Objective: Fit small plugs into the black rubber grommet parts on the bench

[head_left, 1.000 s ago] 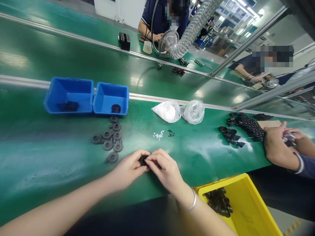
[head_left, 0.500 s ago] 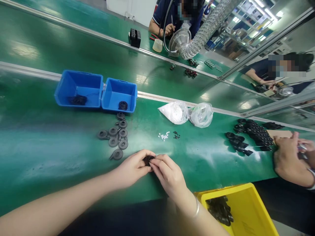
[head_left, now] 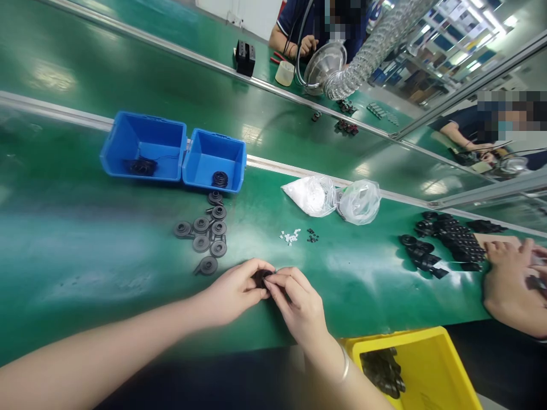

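Note:
My left hand [head_left: 236,291] is closed around a small black round part [head_left: 263,277] near the front of the green table. The fingertips of my right hand [head_left: 297,302] pinch at the same part from the right, and they cover much of it. Whether the right fingers also hold a second tiny piece, I cannot make out. Beyond my left hand lie several black round housings [head_left: 200,242], each with a short side spout. Farther ahead are small white pieces [head_left: 290,236] and small black pieces [head_left: 313,236] in two loose groups.
Two blue bins [head_left: 145,145] with black rings and parts stand at the back left. Plastic bags [head_left: 314,196] lie behind the small pieces. A yellow crate [head_left: 444,370] of black parts is at the lower right. A co-worker's hands [head_left: 513,285] are at far right near black assemblies [head_left: 457,242].
The whole view has shifted slightly, so the table things appear a little farther right. Both my hands keep their hold on the black part. The co-worker's hand at right has changed position.

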Motion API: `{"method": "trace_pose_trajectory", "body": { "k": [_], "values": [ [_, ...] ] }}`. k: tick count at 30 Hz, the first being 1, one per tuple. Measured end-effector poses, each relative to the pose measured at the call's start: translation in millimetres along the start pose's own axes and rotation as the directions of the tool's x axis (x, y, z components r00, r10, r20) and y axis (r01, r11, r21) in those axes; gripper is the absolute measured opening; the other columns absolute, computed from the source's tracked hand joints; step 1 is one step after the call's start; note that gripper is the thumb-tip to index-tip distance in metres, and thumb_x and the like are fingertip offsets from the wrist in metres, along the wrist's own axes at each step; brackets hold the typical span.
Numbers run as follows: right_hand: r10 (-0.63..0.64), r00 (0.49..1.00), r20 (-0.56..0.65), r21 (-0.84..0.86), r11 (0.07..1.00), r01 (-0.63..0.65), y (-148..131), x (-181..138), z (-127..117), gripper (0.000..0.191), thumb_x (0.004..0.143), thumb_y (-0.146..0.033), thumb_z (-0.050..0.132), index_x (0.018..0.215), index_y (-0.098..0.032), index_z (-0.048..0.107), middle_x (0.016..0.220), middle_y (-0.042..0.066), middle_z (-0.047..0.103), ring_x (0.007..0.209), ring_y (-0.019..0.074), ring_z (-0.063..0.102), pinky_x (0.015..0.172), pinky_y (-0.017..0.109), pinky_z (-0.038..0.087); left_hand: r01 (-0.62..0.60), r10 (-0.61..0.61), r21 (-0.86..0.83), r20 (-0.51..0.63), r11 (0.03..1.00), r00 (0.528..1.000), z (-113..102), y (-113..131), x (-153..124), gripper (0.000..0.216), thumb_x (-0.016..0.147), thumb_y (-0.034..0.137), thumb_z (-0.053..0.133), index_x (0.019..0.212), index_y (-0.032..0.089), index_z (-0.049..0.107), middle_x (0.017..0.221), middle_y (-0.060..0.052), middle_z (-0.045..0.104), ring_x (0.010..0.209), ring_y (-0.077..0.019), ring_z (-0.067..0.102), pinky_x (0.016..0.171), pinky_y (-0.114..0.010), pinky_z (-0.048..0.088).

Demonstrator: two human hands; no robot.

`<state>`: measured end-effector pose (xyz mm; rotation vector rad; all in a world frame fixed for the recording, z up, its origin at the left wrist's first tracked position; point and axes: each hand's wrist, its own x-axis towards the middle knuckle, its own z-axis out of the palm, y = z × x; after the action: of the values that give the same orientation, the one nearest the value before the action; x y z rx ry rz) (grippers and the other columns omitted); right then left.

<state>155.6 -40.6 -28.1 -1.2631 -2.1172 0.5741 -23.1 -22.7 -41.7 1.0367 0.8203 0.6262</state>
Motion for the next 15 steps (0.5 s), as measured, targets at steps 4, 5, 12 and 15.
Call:
{"method": "trace_pose_trajectory", "body": {
  "k": [4,5,12,15],
  "values": [
    [-0.009,0.998,0.065,-0.031,0.999,0.011,1.6,-3.3,-1.4,0.022,0.093,-0.012,0.049,0.108,-0.022,0.061,0.093,0.007,0.061,0.089,0.0181,0.062,0.078,0.033,0.056,0.009,-0.009,-0.022,0.003,1.000,1.000,-0.6,-1.3,-0.1,0.034,0.081,0.023,0.060,0.115,0.021,0.055,0.083,-0.001,0.060,0.076,-0.0161,0.057,0.072,-0.029,0.048],
    [-0.012,0.997,0.083,-0.037,0.999,0.015,2.1,-5.5,-1.6,0.025,0.093,-0.012,0.049,0.112,-0.022,0.061,0.096,0.008,0.061,0.091,0.0187,0.062,0.080,0.033,0.056,0.012,-0.012,-0.031,0.007,0.999,1.000,-0.8,-1.5,0.0,0.034,0.081,0.022,0.060,0.114,0.021,0.055,0.085,-0.001,0.060,0.078,-0.0165,0.058,0.073,-0.030,0.049],
    [-0.001,0.992,0.123,-0.035,0.999,0.006,6.4,-22.5,-0.3,0.040,0.093,-0.014,0.047,0.131,-0.027,0.051,0.106,0.010,0.062,0.099,0.0214,0.064,0.083,0.034,0.059,0.003,0.001,-0.134,0.036,0.991,0.999,-1.2,-1.1,1.7,0.033,0.081,0.018,0.059,0.112,0.020,0.052,0.103,-0.004,0.058,0.093,-0.0188,0.060,0.086,-0.035,0.048],
    [-0.019,0.991,0.132,-0.057,0.998,0.027,7.9,-24.6,1.4,0.045,0.093,-0.015,0.046,0.137,-0.028,0.045,0.105,0.010,0.061,0.097,0.0217,0.064,0.083,0.036,0.059,0.003,0.002,-0.153,0.037,0.988,0.999,-1.3,-1.7,2.3,0.031,0.081,0.017,0.058,0.112,0.019,0.051,0.105,-0.005,0.057,0.098,-0.0199,0.059,0.089,-0.038,0.046]
  ]
}}
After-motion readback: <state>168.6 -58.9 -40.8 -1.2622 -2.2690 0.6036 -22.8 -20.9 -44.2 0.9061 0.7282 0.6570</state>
